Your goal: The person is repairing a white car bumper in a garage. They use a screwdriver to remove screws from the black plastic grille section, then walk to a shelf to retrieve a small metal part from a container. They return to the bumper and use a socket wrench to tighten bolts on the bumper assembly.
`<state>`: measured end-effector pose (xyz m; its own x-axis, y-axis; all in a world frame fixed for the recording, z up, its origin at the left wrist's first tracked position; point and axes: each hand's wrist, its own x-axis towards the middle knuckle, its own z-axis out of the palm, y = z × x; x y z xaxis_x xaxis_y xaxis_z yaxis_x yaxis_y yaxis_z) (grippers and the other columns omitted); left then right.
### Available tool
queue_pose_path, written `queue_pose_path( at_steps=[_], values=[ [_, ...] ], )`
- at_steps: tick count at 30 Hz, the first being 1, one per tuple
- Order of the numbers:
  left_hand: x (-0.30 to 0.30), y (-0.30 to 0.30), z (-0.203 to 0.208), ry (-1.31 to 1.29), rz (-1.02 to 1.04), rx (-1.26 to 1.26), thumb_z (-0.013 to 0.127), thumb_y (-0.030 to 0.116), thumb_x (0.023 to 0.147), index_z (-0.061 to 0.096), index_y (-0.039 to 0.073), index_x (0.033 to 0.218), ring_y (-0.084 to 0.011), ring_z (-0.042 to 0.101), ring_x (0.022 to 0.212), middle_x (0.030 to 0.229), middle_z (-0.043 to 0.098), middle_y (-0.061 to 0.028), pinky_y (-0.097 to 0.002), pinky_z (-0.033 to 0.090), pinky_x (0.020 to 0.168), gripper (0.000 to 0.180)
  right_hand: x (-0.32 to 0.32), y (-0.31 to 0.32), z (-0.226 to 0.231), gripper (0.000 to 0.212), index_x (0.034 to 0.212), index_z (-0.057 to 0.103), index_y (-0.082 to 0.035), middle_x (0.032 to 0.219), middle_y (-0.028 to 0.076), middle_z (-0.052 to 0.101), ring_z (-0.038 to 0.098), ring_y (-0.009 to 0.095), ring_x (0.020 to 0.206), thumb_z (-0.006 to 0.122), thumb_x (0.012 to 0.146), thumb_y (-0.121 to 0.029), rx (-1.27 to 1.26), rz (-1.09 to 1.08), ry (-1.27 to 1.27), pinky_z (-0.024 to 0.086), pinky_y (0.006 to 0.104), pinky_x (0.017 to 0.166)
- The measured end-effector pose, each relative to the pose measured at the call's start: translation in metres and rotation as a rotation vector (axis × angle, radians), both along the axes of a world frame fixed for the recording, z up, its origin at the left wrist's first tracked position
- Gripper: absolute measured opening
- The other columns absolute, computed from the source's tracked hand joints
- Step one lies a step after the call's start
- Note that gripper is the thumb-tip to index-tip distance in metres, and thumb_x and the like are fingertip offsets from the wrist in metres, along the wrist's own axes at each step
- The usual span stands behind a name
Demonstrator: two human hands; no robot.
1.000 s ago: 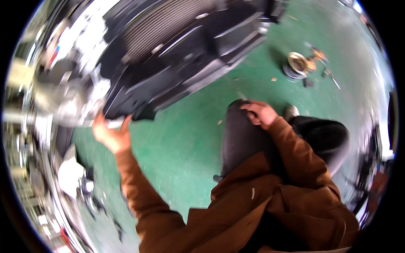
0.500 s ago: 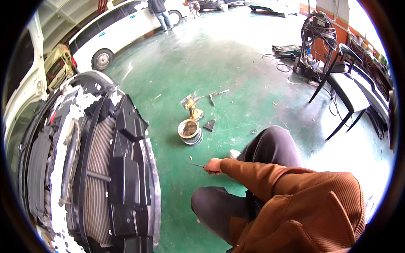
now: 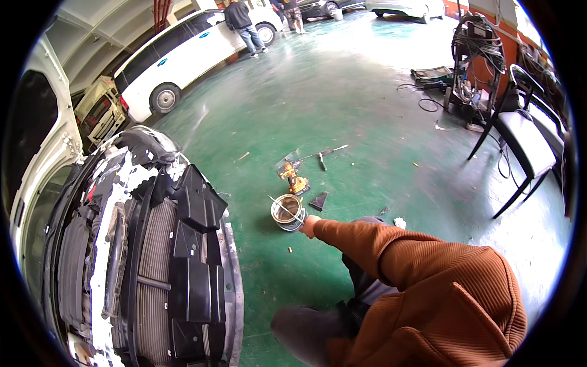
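My right hand (image 3: 310, 227), in a brown ribbed sleeve, is closed around the end of a thin metal rod (image 3: 287, 210). The rod slants across the open mouth of a round tin (image 3: 292, 228) on the green floor, and the hand is at the tin's near right rim. Inside the tin the walls look brownish; its contents cannot be made out. Just beyond it lies a yellow and black cordless power tool (image 3: 296, 183), with a dark wedge-shaped piece (image 3: 318, 200) to its right. No part of my left hand shows.
On the left stands a car front (image 3: 199, 290) with its bumper off and radiator exposed. A long thin tool (image 3: 330, 151) lies past the power tool. At right are a black chair (image 3: 526, 144) and a cable-draped cart (image 3: 477, 61). A white car (image 3: 183, 52) and people stand behind.
My right hand has moved forward with the rod, from beside my knees to the tin's rim. The rod now crosses the tin's mouth. My view has shifted too.
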<state>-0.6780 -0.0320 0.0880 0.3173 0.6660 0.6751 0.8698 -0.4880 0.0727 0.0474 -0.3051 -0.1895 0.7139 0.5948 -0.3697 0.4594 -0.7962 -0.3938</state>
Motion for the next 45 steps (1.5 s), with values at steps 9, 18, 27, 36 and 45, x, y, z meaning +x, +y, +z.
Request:
queue_pose_path(
  at_steps=[9, 18, 27, 36, 45],
  values=[
    [-0.049, 0.02, -0.014, 0.014, 0.243, -0.135, 0.079, 0.048, 0.081, 0.056, -0.004, 0.134, -0.0446, 0.053, 0.123, 0.134, 0.057, -0.0289, -0.048, 0.043, 0.107, 0.078, 0.035, 0.017, 0.001, 0.04, 0.122, 0.064, -0.006, 0.126, 0.021, 0.063, 0.061, 0.038, 0.118, 0.058, 0.085, -0.022, 0.389, -0.219, -0.043, 0.049, 0.0475, 0.101],
    [-0.052, 0.055, -0.027, 0.105, 0.404, -0.214, 0.071, 0.054, 0.086, 0.045, -0.006, 0.145, -0.0396, 0.051, 0.13, 0.142, 0.052, -0.0276, -0.0433, 0.04, 0.111, 0.088, 0.05, 0.025, -0.036, 0.061, 0.145, 0.046, -0.005, 0.149, 0.018, 0.047, 0.046, 0.033, 0.137, 0.059, 0.089, -0.023, 0.216, 0.059, -0.001, 0.039, 0.0408, 0.114],
    [-0.026, 0.068, -0.037, 0.018, 0.318, -0.272, 0.075, 0.051, 0.085, 0.037, -0.01, 0.147, -0.0406, 0.051, 0.128, 0.14, 0.052, -0.0283, -0.0442, 0.042, 0.109, 0.095, 0.07, 0.022, -0.072, 0.06, 0.147, 0.044, -0.005, 0.156, 0.016, 0.04, 0.04, 0.033, 0.143, 0.056, 0.093, -0.027, 0.168, 0.062, 0.006, 0.037, 0.0403, 0.116],
    [-0.027, 0.078, -0.054, -0.178, 0.194, -0.4, 0.079, 0.037, 0.086, 0.029, -0.013, 0.149, -0.0324, 0.055, 0.124, 0.141, 0.052, -0.0279, -0.0388, 0.044, 0.107, 0.095, 0.093, 0.016, -0.103, 0.041, 0.125, 0.065, -0.005, 0.139, 0.016, 0.056, 0.047, 0.033, 0.136, 0.06, 0.086, -0.018, 0.153, 0.11, -0.105, 0.041, 0.042, 0.111],
    [-0.052, 0.052, -0.038, -0.103, 0.28, -0.324, 0.08, 0.039, 0.084, 0.031, -0.013, 0.148, -0.0353, 0.053, 0.126, 0.141, 0.051, -0.0296, -0.0408, 0.042, 0.109, 0.095, 0.052, 0.043, -0.068, 0.041, 0.121, 0.065, -0.008, 0.13, 0.015, 0.058, 0.054, 0.04, 0.125, 0.058, 0.081, -0.008, 0.242, -0.06, 0.017, 0.048, 0.0455, 0.101]
  ],
)
